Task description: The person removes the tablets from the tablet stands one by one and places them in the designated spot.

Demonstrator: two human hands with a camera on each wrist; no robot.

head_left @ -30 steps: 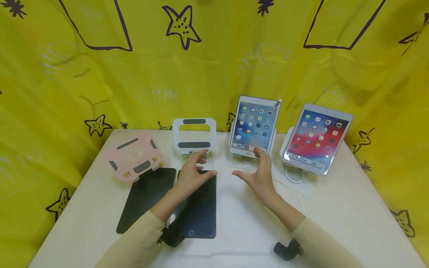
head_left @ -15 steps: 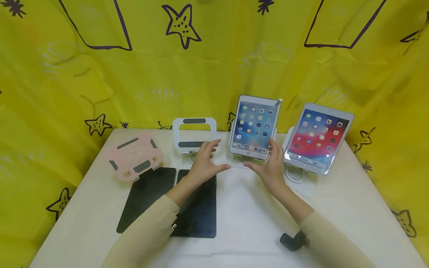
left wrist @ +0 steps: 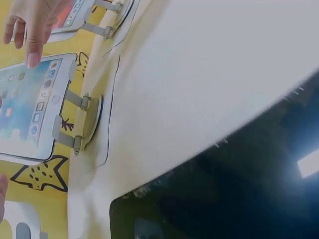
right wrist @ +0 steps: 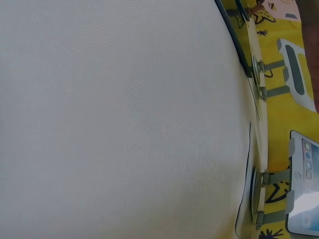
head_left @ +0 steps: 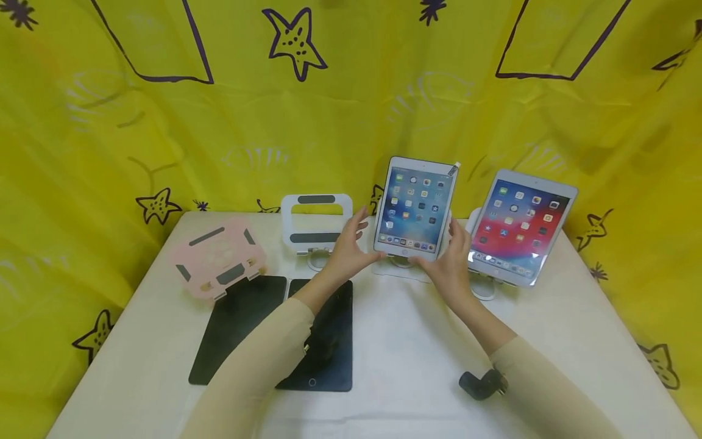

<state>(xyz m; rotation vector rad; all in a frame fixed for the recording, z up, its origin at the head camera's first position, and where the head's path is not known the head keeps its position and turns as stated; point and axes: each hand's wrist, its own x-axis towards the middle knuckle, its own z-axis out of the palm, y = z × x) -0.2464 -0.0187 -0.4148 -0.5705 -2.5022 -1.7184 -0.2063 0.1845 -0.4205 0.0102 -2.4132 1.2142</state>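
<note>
A white tablet point(head_left: 415, 204) with a lit blue home screen leans upright on a white stand point(head_left: 401, 269) at the back of the table. My left hand point(head_left: 351, 253) is at its lower left, fingers spread and thumb tip at the bottom corner. On the other side my right hand point(head_left: 451, 263) has its fingers along the right edge and its thumb at the bottom edge. In the left wrist view the right hand point(left wrist: 36, 25) reaches over the lit tablet point(left wrist: 40, 102), thumb pointing at the screen. The right wrist view has only part of this tablet point(right wrist: 299, 185) at its edge.
A second lit tablet point(head_left: 520, 228) with a red screen stands close on the right. To the left are a white stand point(head_left: 286, 222) and a pink stand point(head_left: 222, 253). Two dark tablets point(head_left: 233, 332) point(head_left: 331, 341) lie flat at front left. A yellow curtain point(head_left: 351, 122) hangs behind.
Both hands have moved forward over the table, the left also rightward, up to the lower sides of the blue-screened tablet. The tablets and stands have stayed in place.
</note>
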